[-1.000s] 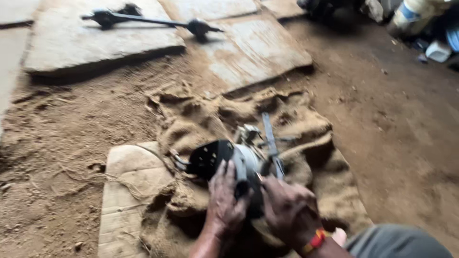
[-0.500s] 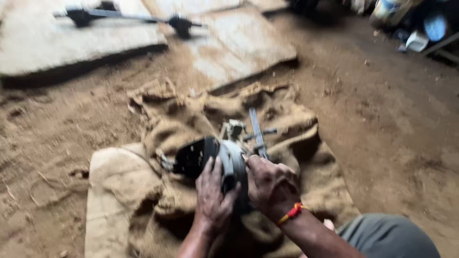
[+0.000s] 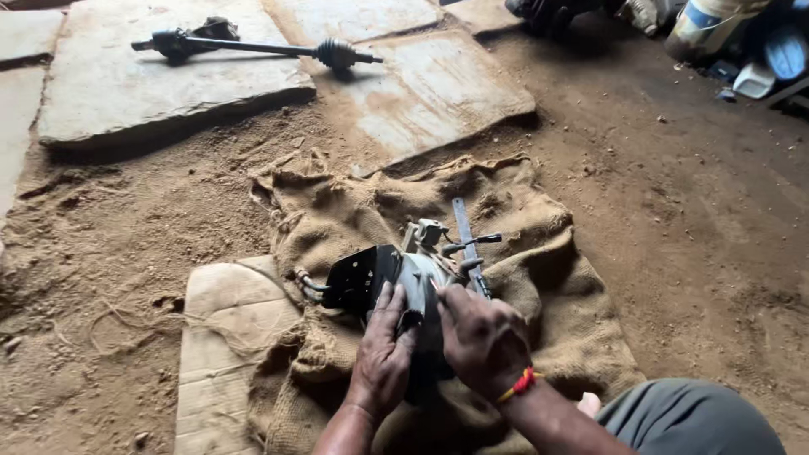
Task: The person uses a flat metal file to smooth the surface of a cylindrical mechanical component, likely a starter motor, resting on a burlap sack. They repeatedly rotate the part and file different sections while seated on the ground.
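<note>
A greasy grey metal machine part (image 3: 419,274) with a black perforated bracket (image 3: 358,278) lies on a burlap sack (image 3: 337,219) spread over the dirt floor. My left hand (image 3: 382,358) rests flat on the part's near side, fingers spread over the grey housing. My right hand (image 3: 480,337), with a red and yellow thread on the wrist, grips the part's right side just below a flat metal bar (image 3: 466,240) and small levers that stick out.
A flattened cardboard piece (image 3: 223,337) lies under the sack's left edge. A long axle shaft (image 3: 253,46) rests on stone slabs (image 3: 126,84) at the back. Containers and clutter (image 3: 733,42) crowd the far right corner. My grey-clad knee (image 3: 691,417) is at bottom right.
Both hands stay on the part with little movement. The view has shifted, so the part, sack and slabs sit a little differently in the picture.
</note>
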